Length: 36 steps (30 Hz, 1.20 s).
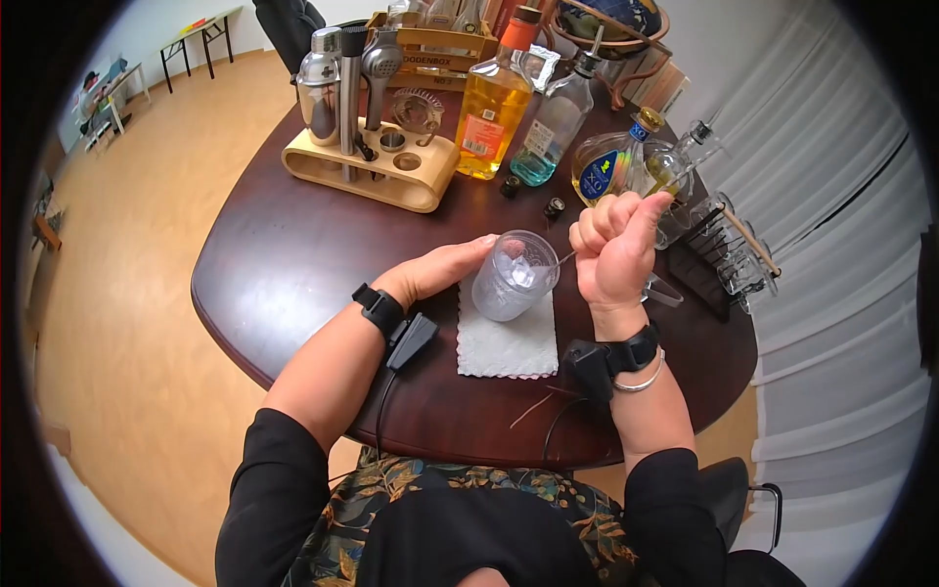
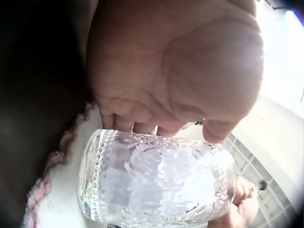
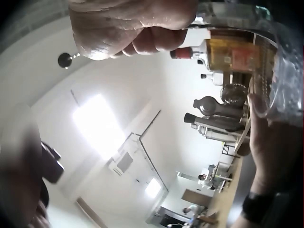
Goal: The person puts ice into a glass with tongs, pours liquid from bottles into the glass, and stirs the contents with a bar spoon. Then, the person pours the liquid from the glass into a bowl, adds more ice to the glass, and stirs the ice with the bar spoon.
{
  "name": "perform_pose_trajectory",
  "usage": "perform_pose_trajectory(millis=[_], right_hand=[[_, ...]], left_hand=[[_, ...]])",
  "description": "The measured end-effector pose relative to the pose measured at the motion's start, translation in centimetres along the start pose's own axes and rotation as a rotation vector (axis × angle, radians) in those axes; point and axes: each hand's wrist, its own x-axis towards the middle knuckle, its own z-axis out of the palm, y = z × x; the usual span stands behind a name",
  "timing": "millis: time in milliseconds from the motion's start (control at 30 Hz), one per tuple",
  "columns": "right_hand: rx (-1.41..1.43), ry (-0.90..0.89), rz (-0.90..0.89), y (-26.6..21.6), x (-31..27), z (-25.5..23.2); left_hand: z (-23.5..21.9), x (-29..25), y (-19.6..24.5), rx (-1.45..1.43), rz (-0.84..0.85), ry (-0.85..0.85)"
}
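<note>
Step in hand, as we judge it: a thin metal handle (image 1: 566, 259) being worked in a patterned clear glass (image 1: 503, 291) that holds clear chunks (image 1: 523, 275), probably ice. From here, a good move calls for the glass kept steady and the handle run clear of the rim; too much force could tip it or knock chunks out.

Hands: the left hand (image 1: 435, 271) holds the glass from its left side, partly open to its width, fingers going round behind it, thumb near the rim (fingertips mostly hidden, so we can't tell how firmly). The right hand (image 1: 616, 249) is closed on the handle just right of the rim, thumb sticking outward, and we see a ball end (image 3: 64, 60) poking out past the fist. Whatever the handle ends in inside the glass, we can't make out.

Surface: the glass stands upright on a white cloth (image 1: 504, 349) with a pink scalloped edge, on a glossy dark-red table (image 1: 264, 259). Beyond it we have a wooden stand (image 1: 421, 193) of metal bar tools, an amber bottle (image 1: 484, 115) and a pale blue-green one. Room: tan floor (image 1: 137, 293), pale curtains (image 1: 831, 293) to the right, bright ceiling light (image 3: 97, 126).
</note>
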Motion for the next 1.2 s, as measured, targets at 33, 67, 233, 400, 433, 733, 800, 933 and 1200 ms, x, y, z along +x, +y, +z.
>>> perform_pose_trajectory(millis=[33,67,233,400,433,733,800,933,1200], right_hand=[[-0.029,-0.075,-0.036,-0.5,0.0,0.3],[-0.059,-0.149,-0.072,-0.8,-0.1,0.5],[-0.508,-0.508,0.089,1.8,-1.2,1.2],[-0.137,0.025,0.227,3.1,-1.1,0.5],[-0.078,0.054,0.205,2.9,-1.1,0.3],[0.052,-0.049,-0.063,-0.5,-0.4,-0.9],[-0.04,-0.268,-0.102,-0.7,-0.4,-0.6],[-0.387,-0.689,0.022,0.0,-0.6,-0.8],[-0.395,-0.516,0.163,2.2,-1.7,-1.6]], left_hand=[[0.1,0.0,0.1,-0.027,0.004,-0.019],[0.1,0.1,0.1,0.0,0.03,-0.039],[0.2,-0.7,0.8,0.167,0.026,-0.068],[0.1,-0.8,1.3,0.158,0.006,-0.113],[0.2,-0.7,1.3,0.162,0.011,-0.121],[0.1,-0.7,1.7,0.145,-0.033,-0.129],[0.4,-0.6,1.7,0.167,0.0,-0.142],[2.3,-1.0,2.6,0.233,0.025,-0.037],[1.9,-0.3,1.5,0.469,0.034,-0.039]])
